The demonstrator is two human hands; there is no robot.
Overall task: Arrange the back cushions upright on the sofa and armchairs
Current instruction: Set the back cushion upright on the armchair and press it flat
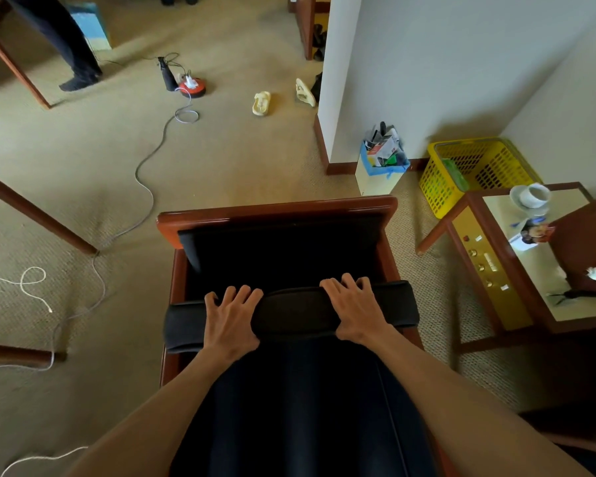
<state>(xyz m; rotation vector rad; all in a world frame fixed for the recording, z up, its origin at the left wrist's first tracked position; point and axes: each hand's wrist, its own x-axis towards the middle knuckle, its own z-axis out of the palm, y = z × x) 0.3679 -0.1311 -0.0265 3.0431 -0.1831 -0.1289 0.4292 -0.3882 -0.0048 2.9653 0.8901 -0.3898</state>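
Hotel-type rm/lounge, beige carpet point(241, 160), wood armchair point(276, 210), side table w/ control panel point(480, 259), cup point(535, 195)

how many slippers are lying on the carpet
2. One slipper lies flat on the open carpet, beyond the armchair. The other slipper is tipped up by the wall corner, right of the first. More may be hidden outside the view.

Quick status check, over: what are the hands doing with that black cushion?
Left hand and right hand both grip top edge of black back cushion. Cushion stands in wooden armchair. Nothing blocking it. Over.
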